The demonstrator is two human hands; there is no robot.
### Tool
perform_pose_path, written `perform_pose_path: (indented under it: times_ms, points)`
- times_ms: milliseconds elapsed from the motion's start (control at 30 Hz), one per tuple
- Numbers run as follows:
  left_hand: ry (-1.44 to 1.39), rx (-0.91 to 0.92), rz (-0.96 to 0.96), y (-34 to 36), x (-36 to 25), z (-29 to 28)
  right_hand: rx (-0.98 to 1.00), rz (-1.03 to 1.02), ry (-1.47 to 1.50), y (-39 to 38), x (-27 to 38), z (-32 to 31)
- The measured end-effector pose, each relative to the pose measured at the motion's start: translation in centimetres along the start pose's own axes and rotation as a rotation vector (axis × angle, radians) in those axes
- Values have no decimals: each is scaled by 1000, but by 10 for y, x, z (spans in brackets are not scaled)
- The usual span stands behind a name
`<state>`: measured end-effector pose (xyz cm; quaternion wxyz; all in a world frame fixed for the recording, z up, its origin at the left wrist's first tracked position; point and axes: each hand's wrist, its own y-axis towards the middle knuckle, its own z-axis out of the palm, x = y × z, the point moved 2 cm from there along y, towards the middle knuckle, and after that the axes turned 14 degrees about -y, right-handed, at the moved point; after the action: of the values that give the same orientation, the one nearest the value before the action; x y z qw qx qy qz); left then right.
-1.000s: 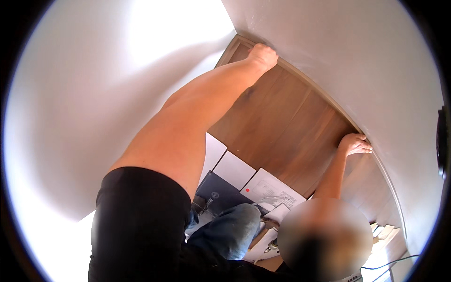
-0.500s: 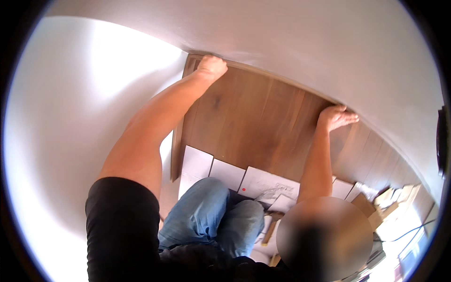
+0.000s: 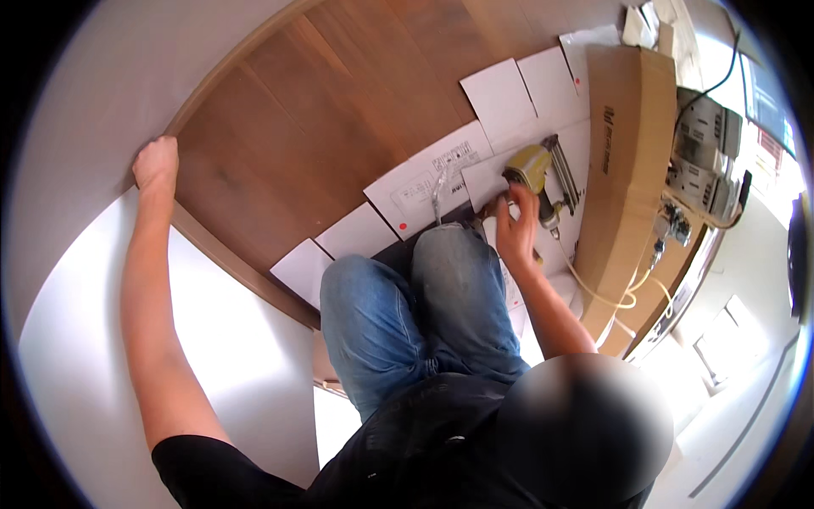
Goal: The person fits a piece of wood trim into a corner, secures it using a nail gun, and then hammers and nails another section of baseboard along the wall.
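Note:
My left hand [image 3: 157,165] is closed and pressed at the wall corner, on the end of a wooden trim strip [image 3: 202,93] that runs along the foot of the wall. Its fingertips are hidden. Over by my knee, my right hand [image 3: 517,227] is curled around a hammer [image 3: 538,256], which it mostly covers. Just beyond those fingers lies a yellow-green nail gun [image 3: 529,166] with a dark magazine, on white cardboard sheets [image 3: 500,95].
Brown wood flooring [image 3: 314,119] stretches along the wall. A second trim strip [image 3: 246,265] follows the left wall. At the right stand a long cardboard box [image 3: 627,170], a grey tool case [image 3: 708,153] and a pale air hose [image 3: 604,299].
My right hand has left the trim along the wall and come back to the hammer near my knees. My left hand stays at the corner. The view has swung right.

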<state>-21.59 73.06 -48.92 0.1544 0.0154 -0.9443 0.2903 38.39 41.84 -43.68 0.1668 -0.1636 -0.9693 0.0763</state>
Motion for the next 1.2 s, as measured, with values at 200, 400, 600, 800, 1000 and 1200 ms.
perform_pose_path:
  times_ms: [200,400,600,800,1000,1200]
  points:
    - [23,52,59,2,3,5,31,160,-347,-93,-57,12]
    - [-141,50,164,2,-14,-19,313,33,-423,-51,-64,34]
    - [-254,14,213,-11,11,-3,197,-280,-155,3,40,-16]
    - [-282,-88,281,-15,16,-1,225,-876,1093,135,332,-26]
    - [-241,-182,316,14,-11,-2,29,-993,1238,188,514,33]
    - [-766,-536,102,60,11,121,-29,-1171,1105,148,561,127]
